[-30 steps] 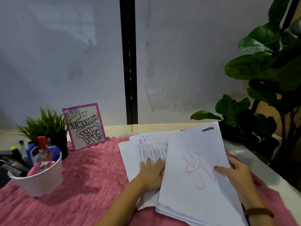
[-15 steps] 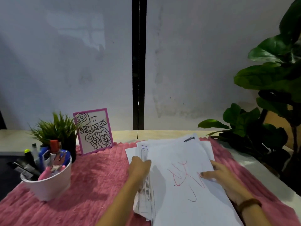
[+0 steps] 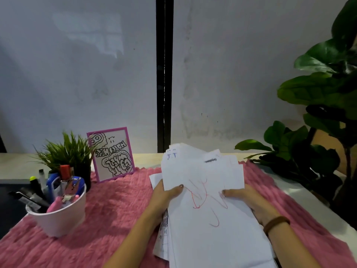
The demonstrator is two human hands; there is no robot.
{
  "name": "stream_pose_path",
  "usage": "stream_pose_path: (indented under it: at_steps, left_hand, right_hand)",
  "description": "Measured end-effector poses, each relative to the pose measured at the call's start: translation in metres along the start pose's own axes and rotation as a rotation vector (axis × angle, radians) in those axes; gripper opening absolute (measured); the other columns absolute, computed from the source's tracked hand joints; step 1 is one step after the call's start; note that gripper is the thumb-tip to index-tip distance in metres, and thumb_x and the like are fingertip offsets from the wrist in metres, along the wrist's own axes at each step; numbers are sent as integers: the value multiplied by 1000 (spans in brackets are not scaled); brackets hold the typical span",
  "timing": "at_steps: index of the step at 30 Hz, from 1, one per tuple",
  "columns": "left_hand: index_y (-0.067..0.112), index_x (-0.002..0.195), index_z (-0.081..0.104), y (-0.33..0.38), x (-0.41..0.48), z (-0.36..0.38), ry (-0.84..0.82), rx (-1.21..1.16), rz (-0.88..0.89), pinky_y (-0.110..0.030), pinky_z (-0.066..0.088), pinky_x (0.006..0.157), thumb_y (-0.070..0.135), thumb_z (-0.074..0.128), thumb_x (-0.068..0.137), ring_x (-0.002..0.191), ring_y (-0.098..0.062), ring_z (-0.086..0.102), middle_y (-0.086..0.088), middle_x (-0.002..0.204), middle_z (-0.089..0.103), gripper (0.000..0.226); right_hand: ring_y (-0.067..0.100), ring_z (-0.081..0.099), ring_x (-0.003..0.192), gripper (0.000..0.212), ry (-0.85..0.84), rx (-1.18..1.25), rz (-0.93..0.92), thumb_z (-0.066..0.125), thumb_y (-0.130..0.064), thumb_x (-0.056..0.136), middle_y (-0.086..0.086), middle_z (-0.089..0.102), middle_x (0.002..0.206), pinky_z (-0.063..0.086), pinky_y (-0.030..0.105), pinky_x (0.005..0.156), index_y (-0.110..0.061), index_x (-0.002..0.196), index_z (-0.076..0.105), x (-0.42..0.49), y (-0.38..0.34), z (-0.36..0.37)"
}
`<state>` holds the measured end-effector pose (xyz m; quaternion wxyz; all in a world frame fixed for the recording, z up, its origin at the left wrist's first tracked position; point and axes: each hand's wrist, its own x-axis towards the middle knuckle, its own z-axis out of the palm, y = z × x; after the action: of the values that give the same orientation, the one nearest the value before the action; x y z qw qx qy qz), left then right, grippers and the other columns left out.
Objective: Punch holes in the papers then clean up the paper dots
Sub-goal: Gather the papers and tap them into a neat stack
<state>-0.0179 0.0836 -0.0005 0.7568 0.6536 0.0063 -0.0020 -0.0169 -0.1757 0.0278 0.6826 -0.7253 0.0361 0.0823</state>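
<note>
Since both thumbs sit on top, I read left hand (image 3: 164, 196) and right hand (image 3: 249, 202) as each gripping a side edge of the paper stack (image 3: 201, 240), fanned out over the pink mat (image 3: 116, 209)

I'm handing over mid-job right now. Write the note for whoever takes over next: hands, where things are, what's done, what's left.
Left hand: grips the left edge of the stack of papers, thumb on top.
Right hand: holds the right edge, thumb on top.
Stack: uneven, sheets fanned at the far end, over the pink mat.
Punch: not clearly seen. A blue tool sticks out of the white cup on the left; I cannot tell what it is.
Done: no holes or paper dots show.
Left: probably square the stack, find the punch, punch, gather the dots.
</note>
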Motion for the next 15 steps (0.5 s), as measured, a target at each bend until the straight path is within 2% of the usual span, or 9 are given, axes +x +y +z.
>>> stream_pose_path:
  at_steps: [1, 2, 4, 6, 9, 12, 15]
  left_hand:
    - [15, 115, 62, 4, -3, 1, -31, -38, 25, -30, 56, 69, 24, 75, 68, 92, -22, 72, -6, 108, 73, 50]
    - [17, 118, 61, 8, -4, 1, -56, -50, 50, -31, 56, 71, 23, 76, 72, 94, -22, 71, -5, 109, 72, 49]
    - [17, 121, 57, 20, -7, 4, -71, -38, 108, -32, 57, 72, 14, 77, 78, 95, -23, 71, -5, 110, 72, 47]
    - [13, 118, 58, 37, -11, 6, -72, -83, 150, -33, 57, 72, 6, 78, 72, 92, -25, 71, -7, 105, 73, 51]
    - [2, 107, 66, 63, -18, 10, -99, -265, 117, -30, 57, 66, 1, 81, 59, 80, -23, 72, -12, 92, 74, 50]
    - [1, 87, 71, 83, -27, 12, -144, -243, 127, -27, 54, 68, 7, 80, 52, 74, -18, 72, -9, 81, 74, 36]
    - [5, 80, 75, 99, -37, 14, -241, -212, 215, -25, 54, 67, 11, 82, 43, 72, -17, 72, -6, 78, 74, 38]
  right_hand:
    - [32, 71, 93, 44, -12, 44, -12, 80, 5, 72, 13, 74, 106, 55, 35, 71, -4, 113, 65, -3, -1, -1]
    - [29, 69, 98, 52, 12, 55, -67, 80, 6, 69, 11, 72, 111, 55, 33, 72, -3, 117, 62, -5, -3, -1]
    - [18, 69, 100, 61, 78, 56, -229, 80, 2, 63, -1, 74, 108, 56, 24, 68, -12, 118, 61, -11, -12, -2]
    - [17, 71, 97, 69, 87, 103, -353, 86, 0, 55, -5, 75, 103, 57, 23, 68, -17, 117, 61, -20, -24, -5]
    - [26, 72, 96, 57, 46, 169, -454, 80, -6, 68, 7, 74, 109, 58, 34, 72, -9, 122, 60, -34, -51, -12]
    - [24, 70, 96, 62, -75, 157, -490, 78, -7, 67, 11, 71, 109, 56, 27, 72, -4, 125, 57, -43, -73, -12]
    - [20, 66, 86, 49, -159, 140, -513, 71, -8, 64, 8, 69, 94, 55, 28, 69, 0, 111, 58, -51, -83, -13]
